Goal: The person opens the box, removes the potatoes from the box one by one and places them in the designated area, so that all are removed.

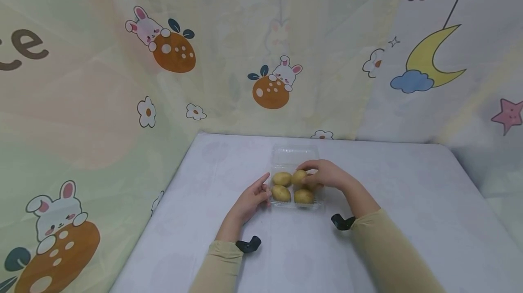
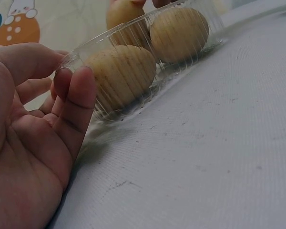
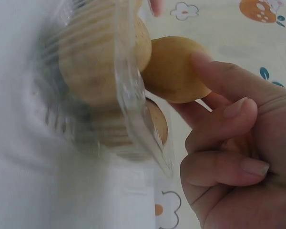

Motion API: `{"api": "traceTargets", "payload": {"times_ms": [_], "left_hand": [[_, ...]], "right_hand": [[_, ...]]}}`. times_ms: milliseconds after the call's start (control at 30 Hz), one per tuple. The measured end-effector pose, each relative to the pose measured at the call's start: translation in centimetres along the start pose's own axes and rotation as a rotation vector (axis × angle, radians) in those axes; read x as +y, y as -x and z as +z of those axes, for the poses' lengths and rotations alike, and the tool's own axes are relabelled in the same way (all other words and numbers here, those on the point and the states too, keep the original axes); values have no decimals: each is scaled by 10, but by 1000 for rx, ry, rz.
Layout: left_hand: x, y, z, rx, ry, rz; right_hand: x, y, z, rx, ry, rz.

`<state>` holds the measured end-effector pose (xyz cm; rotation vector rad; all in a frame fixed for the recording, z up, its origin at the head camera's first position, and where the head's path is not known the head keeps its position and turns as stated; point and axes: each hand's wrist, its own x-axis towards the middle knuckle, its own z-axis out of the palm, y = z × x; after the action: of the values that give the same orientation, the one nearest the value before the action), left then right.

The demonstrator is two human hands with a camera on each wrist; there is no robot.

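A clear plastic clamshell container (image 1: 295, 207) lies on the white table with its lid (image 1: 295, 152) folded back. Several potatoes sit inside, among them a front-left potato (image 1: 281, 193), a back-left potato (image 1: 282, 178) and a front-right potato (image 1: 304, 196). At the container's left side, my left hand (image 1: 250, 200) pinches its rim, seen closely in the left wrist view. My right hand (image 1: 328, 175) holds one potato (image 3: 174, 69) between thumb and fingers, raised above the others on the right half. Behind the wall, another potato (image 3: 157, 121) is partly hidden.
The white table (image 1: 220, 157) extends around the container. A patterned cloth backdrop (image 1: 229, 34) stands behind and at the sides. A black strap piece sits at the left wrist (image 1: 248, 244) and another at the right wrist (image 1: 342, 222).
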<state>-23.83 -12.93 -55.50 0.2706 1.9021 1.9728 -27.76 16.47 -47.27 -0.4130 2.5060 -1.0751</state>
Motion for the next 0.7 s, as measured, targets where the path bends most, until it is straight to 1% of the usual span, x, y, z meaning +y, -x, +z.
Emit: {"api": "traceTargets", "payload": {"times_ms": [67,200,400,567,700], "left_hand": [[0,0,0,5,-4,0],[1,0,1,6,-2,-2],[-1,-1,0,2,10,4],[-1,-2,0,-2,3,12],[-2,-2,-1,-4,9,8]], "right_hand": [[7,4,-6,20,-31,11],[26,13,-17,75,-57,26],[55,34,-32,165,-119,74],[79,50,-37,219,-120,124],[98,59,-34,251,-123,170]]}}
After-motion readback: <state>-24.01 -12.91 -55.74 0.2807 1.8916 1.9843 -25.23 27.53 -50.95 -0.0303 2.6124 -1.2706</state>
